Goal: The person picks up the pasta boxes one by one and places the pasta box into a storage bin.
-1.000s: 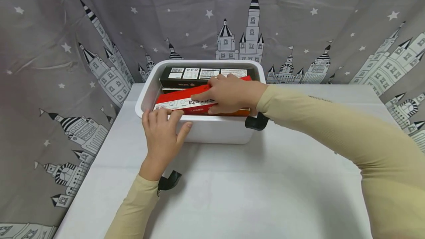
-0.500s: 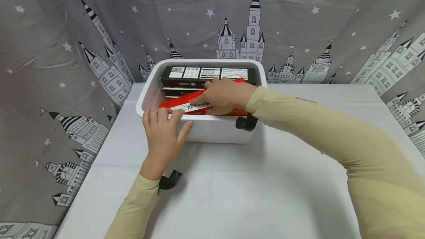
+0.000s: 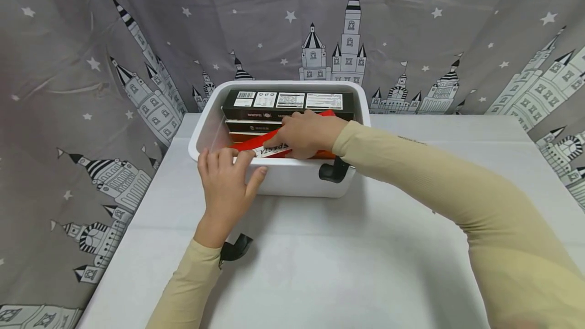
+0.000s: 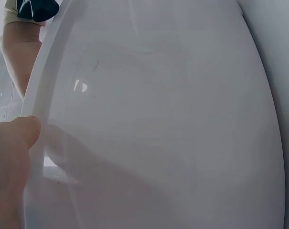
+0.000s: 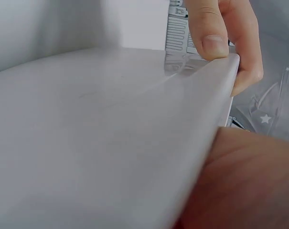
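Note:
My left hand [image 3: 226,182] grips the front rim of a white plastic bin [image 3: 297,179], fingers over the edge and thumb against the outer wall. The thumb also shows on the rim in the right wrist view, on the left hand [image 5: 242,40]. Inside the bin, my right hand [image 3: 308,133] holds a red pasta box [image 3: 256,142] with a white label band, thumb on its near side. The box slants down to the left, its lower part hidden behind the front rim. In the right wrist view the right hand [image 5: 254,176] is mostly behind the bin wall.
Black boxes with white label panels stand at the back of the bin, the rearmost black box [image 3: 292,100] uppermost. Orange packaging [image 3: 326,155] shows near the front. The bin stands on a white-covered table [image 3: 347,268] before a grey castle-print curtain [image 3: 265,14].
My right hand has moved left and slightly lower with the red pasta box, which now sits deeper in the bin. More of the boxes behind it show. The left hand stays on the rim.

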